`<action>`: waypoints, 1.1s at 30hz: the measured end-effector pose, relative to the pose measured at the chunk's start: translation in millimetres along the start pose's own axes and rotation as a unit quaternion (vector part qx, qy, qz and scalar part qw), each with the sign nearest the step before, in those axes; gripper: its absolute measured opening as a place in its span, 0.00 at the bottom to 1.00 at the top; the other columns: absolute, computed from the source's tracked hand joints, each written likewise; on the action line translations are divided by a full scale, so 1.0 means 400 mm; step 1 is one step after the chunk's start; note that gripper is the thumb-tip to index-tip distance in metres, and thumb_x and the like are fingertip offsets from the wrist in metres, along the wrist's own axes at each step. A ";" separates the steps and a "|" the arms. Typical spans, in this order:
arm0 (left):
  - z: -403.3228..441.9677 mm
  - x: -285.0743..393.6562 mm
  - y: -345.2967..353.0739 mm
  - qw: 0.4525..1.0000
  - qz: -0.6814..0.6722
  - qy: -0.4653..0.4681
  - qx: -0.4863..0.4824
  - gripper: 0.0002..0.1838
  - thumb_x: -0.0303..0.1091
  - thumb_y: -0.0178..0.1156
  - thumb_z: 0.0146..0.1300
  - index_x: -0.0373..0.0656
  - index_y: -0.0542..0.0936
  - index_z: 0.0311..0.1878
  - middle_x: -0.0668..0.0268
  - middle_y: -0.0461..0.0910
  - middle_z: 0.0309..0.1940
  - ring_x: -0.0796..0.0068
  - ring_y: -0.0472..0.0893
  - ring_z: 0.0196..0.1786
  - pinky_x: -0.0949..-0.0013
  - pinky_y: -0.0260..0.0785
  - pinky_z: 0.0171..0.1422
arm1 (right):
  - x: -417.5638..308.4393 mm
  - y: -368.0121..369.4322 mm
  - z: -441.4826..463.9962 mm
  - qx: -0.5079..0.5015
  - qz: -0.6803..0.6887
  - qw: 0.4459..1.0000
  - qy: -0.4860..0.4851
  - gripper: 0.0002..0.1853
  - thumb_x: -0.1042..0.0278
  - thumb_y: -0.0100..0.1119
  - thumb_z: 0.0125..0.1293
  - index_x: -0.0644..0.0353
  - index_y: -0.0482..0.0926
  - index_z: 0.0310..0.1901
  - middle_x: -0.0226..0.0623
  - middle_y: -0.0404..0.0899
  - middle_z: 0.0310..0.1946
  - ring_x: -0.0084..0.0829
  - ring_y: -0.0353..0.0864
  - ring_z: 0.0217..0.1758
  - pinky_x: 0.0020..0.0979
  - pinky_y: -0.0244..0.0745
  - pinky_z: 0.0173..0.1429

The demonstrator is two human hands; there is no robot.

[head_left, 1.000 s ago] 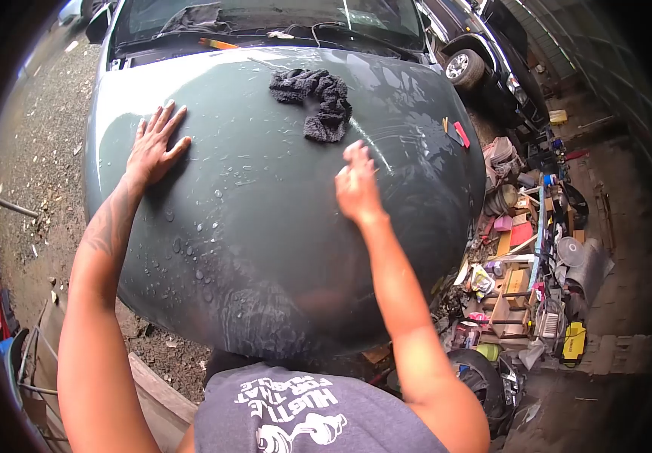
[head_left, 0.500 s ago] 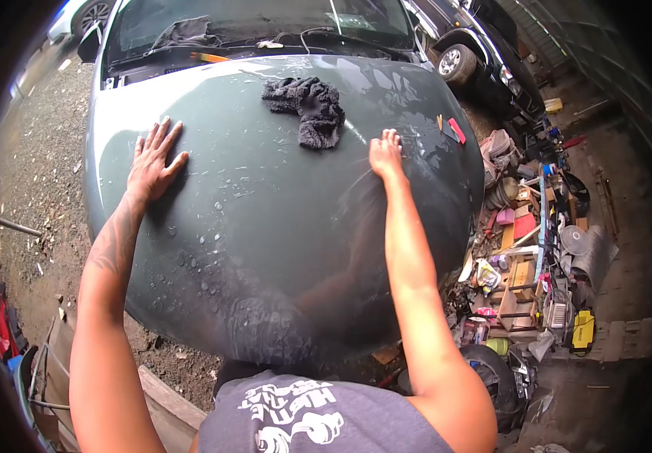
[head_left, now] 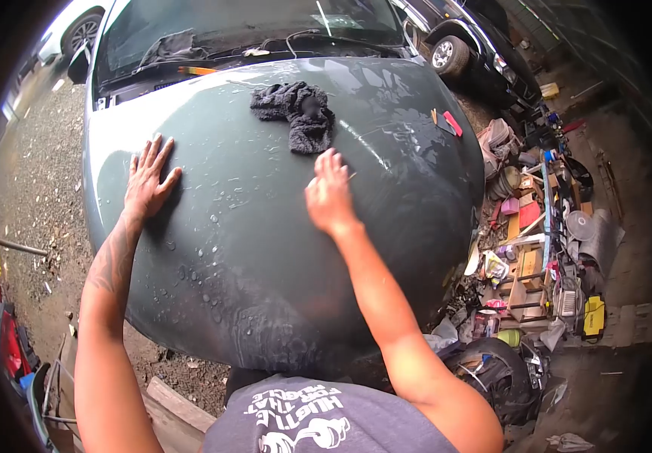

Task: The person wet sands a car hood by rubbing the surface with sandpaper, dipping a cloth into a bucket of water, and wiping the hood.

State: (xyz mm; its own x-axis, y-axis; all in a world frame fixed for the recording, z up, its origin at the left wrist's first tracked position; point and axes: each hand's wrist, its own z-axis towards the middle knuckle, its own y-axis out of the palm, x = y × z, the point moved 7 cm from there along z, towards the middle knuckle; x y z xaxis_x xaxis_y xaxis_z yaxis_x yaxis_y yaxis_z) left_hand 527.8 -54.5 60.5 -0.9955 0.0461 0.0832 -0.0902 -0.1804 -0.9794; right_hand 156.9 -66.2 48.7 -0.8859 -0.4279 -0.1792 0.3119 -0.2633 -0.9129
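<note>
- While leaning on the left side of the car hood [head_left: 258, 208] with the left hand [head_left: 147, 187], holding it palm down, with fingers fanned apart and thumb stuck out.
- Touching green-grey paint with that hand, near a scatter of water drops [head_left: 184, 272].
- Holding the right hand [head_left: 330, 198] over the middle of the hood, back up, with fingers close together and slightly bent.
- Cannot tell, through the blur, whether pinching anything under the right palm; seeing only a thin pale tip [head_left: 352, 176] beside the fingers.
- Reaching with the right fingertips to near the lower end of a dark cloth [head_left: 312, 124], crumpled on the hood toward the windshield [head_left: 258, 29].
- Seeing a pale streak [head_left: 364, 145] on the paint, just right of the cloth.
- Seeing also a red strip [head_left: 453, 123] farther right, near the hood's edge.
</note>
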 end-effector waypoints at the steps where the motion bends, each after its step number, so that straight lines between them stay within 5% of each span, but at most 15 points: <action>1: 0.000 0.000 0.000 1.000 0.003 0.000 -0.001 0.38 0.64 0.44 0.69 0.63 0.55 0.78 0.65 0.47 0.80 0.61 0.44 0.82 0.47 0.33 0.82 | 0.004 -0.011 -0.010 0.011 0.023 1.000 -0.008 0.30 0.65 0.43 0.66 0.77 0.61 0.65 0.69 0.58 0.68 0.62 0.56 0.73 0.53 0.49 0.77; 4: -0.001 0.001 -0.002 1.000 0.016 0.000 0.004 0.38 0.64 0.44 0.69 0.63 0.55 0.78 0.65 0.47 0.80 0.60 0.45 0.82 0.48 0.33 0.82 | 0.146 -0.095 0.086 0.015 0.100 0.992 0.071 0.25 0.66 0.45 0.64 0.75 0.65 0.59 0.62 0.68 0.58 0.59 0.69 0.62 0.54 0.61 0.69; 6: 0.002 -0.003 -0.001 1.000 -0.005 -0.005 -0.002 0.37 0.63 0.45 0.69 0.64 0.55 0.78 0.65 0.47 0.80 0.60 0.45 0.82 0.48 0.33 0.82 | 0.402 -0.032 0.177 0.149 0.002 0.980 0.134 0.20 0.67 0.47 0.62 0.71 0.66 0.53 0.56 0.71 0.48 0.55 0.72 0.52 0.52 0.66 0.60; 10: -0.002 0.007 -0.012 1.000 -0.017 -0.002 -0.001 0.38 0.63 0.46 0.69 0.62 0.56 0.78 0.65 0.47 0.80 0.60 0.44 0.82 0.47 0.33 0.82 | 0.204 -0.058 0.106 0.140 0.067 0.985 0.074 0.20 0.66 0.50 0.60 0.70 0.67 0.51 0.55 0.70 0.47 0.53 0.71 0.50 0.52 0.66 0.56; 13: 0.002 0.008 -0.005 1.000 -0.019 0.008 0.003 0.38 0.63 0.46 0.68 0.60 0.56 0.78 0.64 0.47 0.80 0.60 0.45 0.82 0.46 0.34 0.82 | 0.058 -0.022 0.002 0.055 0.044 0.997 0.004 0.21 0.65 0.49 0.61 0.68 0.70 0.53 0.64 0.63 0.65 0.59 0.60 0.71 0.54 0.55 0.75; 16: 0.003 0.012 -0.013 0.999 -0.035 0.005 -0.005 0.39 0.63 0.47 0.68 0.56 0.57 0.78 0.61 0.49 0.80 0.56 0.46 0.81 0.45 0.34 0.81 | 0.364 -0.089 0.097 0.025 0.088 0.972 0.219 0.22 0.65 0.49 0.62 0.63 0.70 0.57 0.63 0.61 0.66 0.56 0.59 0.73 0.49 0.58 0.75; 17: 0.003 0.008 -0.008 0.999 -0.038 0.007 -0.003 0.39 0.63 0.47 0.69 0.56 0.57 0.78 0.61 0.49 0.80 0.56 0.46 0.81 0.45 0.34 0.81 | 0.506 -0.081 0.126 0.044 0.069 0.955 0.284 0.20 0.61 0.46 0.64 0.64 0.70 0.54 0.59 0.65 0.63 0.55 0.65 0.68 0.50 0.63 0.70; 18: 0.003 0.002 -0.003 0.999 -0.040 0.011 -0.003 0.39 0.62 0.47 0.69 0.56 0.57 0.78 0.61 0.49 0.80 0.55 0.47 0.81 0.45 0.34 0.81 | 0.647 -0.025 0.164 0.097 -0.108 0.965 0.218 0.22 0.57 0.42 0.67 0.64 0.71 0.55 0.53 0.68 0.61 0.53 0.69 0.63 0.50 0.65 0.67; 20: 0.005 0.001 0.001 0.999 -0.037 0.017 0.002 0.38 0.62 0.47 0.69 0.56 0.57 0.78 0.60 0.49 0.80 0.54 0.47 0.81 0.45 0.35 0.81 | 0.651 -0.092 0.136 0.144 0.002 0.955 0.259 0.25 0.53 0.38 0.70 0.67 0.74 0.54 0.49 0.73 0.58 0.50 0.70 0.60 0.46 0.65 0.65; 22: 0.000 0.012 -0.008 0.999 -0.043 0.017 0.001 0.38 0.62 0.47 0.69 0.57 0.57 0.78 0.60 0.49 0.80 0.54 0.47 0.81 0.45 0.35 0.81 | 0.616 -0.062 0.031 0.076 0.340 0.872 0.342 0.27 0.51 0.38 0.72 0.68 0.75 0.54 0.48 0.74 0.56 0.46 0.69 0.62 0.41 0.61 0.67; 24: -0.002 0.014 -0.009 0.999 -0.050 0.014 -0.002 0.38 0.62 0.46 0.69 0.58 0.56 0.78 0.61 0.49 0.80 0.54 0.47 0.81 0.44 0.35 0.81 | 0.528 -0.097 -0.155 0.279 0.410 0.830 0.253 0.26 0.49 0.41 0.72 0.68 0.77 0.50 0.47 0.77 0.51 0.40 0.73 0.55 0.40 0.62 0.64; 26: 0.001 0.012 -0.003 0.999 -0.041 0.019 -0.004 0.38 0.62 0.46 0.70 0.57 0.55 0.78 0.60 0.49 0.80 0.54 0.47 0.81 0.43 0.35 0.81 | 0.486 -0.118 -0.414 0.318 0.628 0.677 0.215 0.24 0.54 0.43 0.71 0.66 0.77 0.54 0.43 0.77 0.56 0.35 0.74 0.59 0.38 0.61 0.68; 27: 0.003 0.019 -0.003 0.999 -0.034 0.040 -0.008 0.38 0.62 0.46 0.70 0.57 0.55 0.78 0.60 0.49 0.80 0.54 0.47 0.81 0.43 0.35 0.81 | 0.296 -0.344 -0.475 0.362 0.670 0.625 0.172 0.25 0.58 0.44 0.70 0.66 0.74 0.60 0.40 0.74 0.62 0.32 0.71 0.66 0.36 0.59 0.72; 30: -0.003 0.010 0.009 0.998 -0.040 0.056 -0.012 0.37 0.62 0.43 0.72 0.55 0.56 0.78 0.59 0.48 0.80 0.54 0.45 0.81 0.41 0.34 0.80 | 0.357 -0.360 -0.918 0.517 0.644 0.493 0.272 0.27 0.57 0.42 0.70 0.65 0.70 0.65 0.40 0.71 0.66 0.34 0.68 0.70 0.39 0.56 0.75; 33: 0.018 -0.005 0.032 0.998 -0.050 0.032 -0.011 0.37 0.62 0.42 0.72 0.53 0.56 0.78 0.58 0.48 0.80 0.53 0.46 0.81 0.39 0.35 0.79 | 0.428 -0.331 -1.329 0.598 0.531 0.443 0.406 0.26 0.55 0.44 0.70 0.63 0.71 0.64 0.39 0.73 0.62 0.36 0.70 0.68 0.43 0.60 0.74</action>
State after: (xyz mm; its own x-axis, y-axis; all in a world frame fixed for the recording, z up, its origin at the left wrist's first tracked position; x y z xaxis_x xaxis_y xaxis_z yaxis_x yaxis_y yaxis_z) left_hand 528.2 -64.2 49.0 -0.9776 0.1263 0.1686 -0.1869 -0.1505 -0.9708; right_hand -218.4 354.9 -56.0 0.2984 -0.5347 -0.7906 0.2294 -0.7639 0.6032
